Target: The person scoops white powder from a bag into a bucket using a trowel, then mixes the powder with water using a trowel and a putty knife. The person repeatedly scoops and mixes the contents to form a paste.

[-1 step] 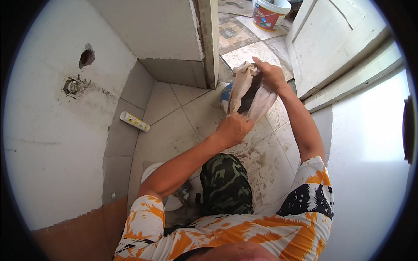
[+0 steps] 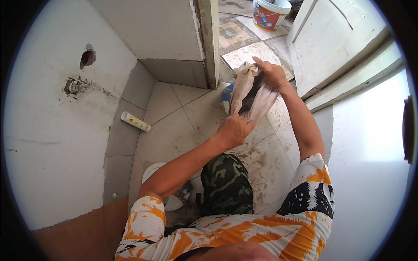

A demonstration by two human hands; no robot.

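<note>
I see the left hand closed in a grip on the lower end of a tan paper sack, fingers curled under its bottom edge. The right hand pinches the sack's upper end, its grip closed on the crumpled mouth. The sack hangs in the air between the two hands — above the tiled floor, in front of the person's knee in camouflage trousers. Its long axis runs steeply, from the lower hand up and away toward the doorway, and a dark opening shows along its middle. Just behind it sits a blue-and-white container, mostly hidden. Farther left, a white tube with a yellow band lies against the wall base. A white bucket stands beyond the doorway — well apart.
</note>
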